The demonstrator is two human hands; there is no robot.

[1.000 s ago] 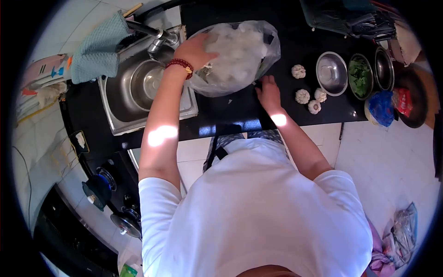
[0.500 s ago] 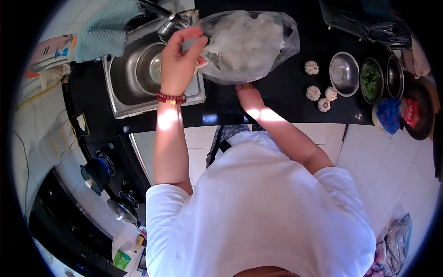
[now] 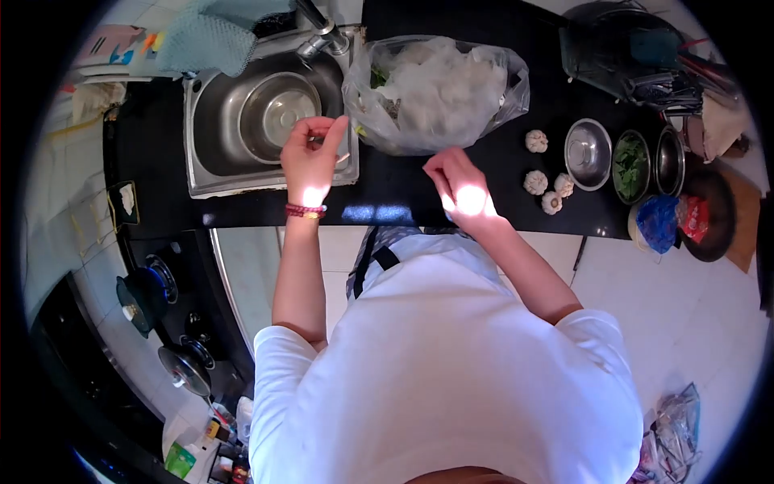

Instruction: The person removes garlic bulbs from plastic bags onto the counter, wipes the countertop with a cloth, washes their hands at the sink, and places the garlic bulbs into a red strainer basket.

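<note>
My left hand (image 3: pixel 310 152), with a red bead bracelet at the wrist, is raised over the right rim of the sink (image 3: pixel 193 153). Its fingers are curled, and a small pale bit shows at its lower edge, too small to name. Over the counter, just below a clear plastic bag (image 3: pixel 443 89), is my right hand (image 3: pixel 461 181). Its fingers are pinched together; anything between them is hidden. The bag holds whitish contents and some green bits. Inside the sink sits a round metal basin (image 3: pixel 282 113) under the faucet (image 3: pixel 322 40).
Several garlic bulbs (image 3: pixel 535 182) lie right of the bag. Beyond them stand a metal bowl (image 3: pixel 588 153), a bowl of green leaves (image 3: pixel 631 165) and another metal bowl (image 3: pixel 669 161). A pot (image 3: pixel 141 298) and a lidded pan (image 3: pixel 185 371) are on the stove at left.
My left hand has come down and back from beside the bag. My right hand has risen from the counter at the bag's lower edge and moved right, fingers now pinched. The camera view has shifted slightly.
</note>
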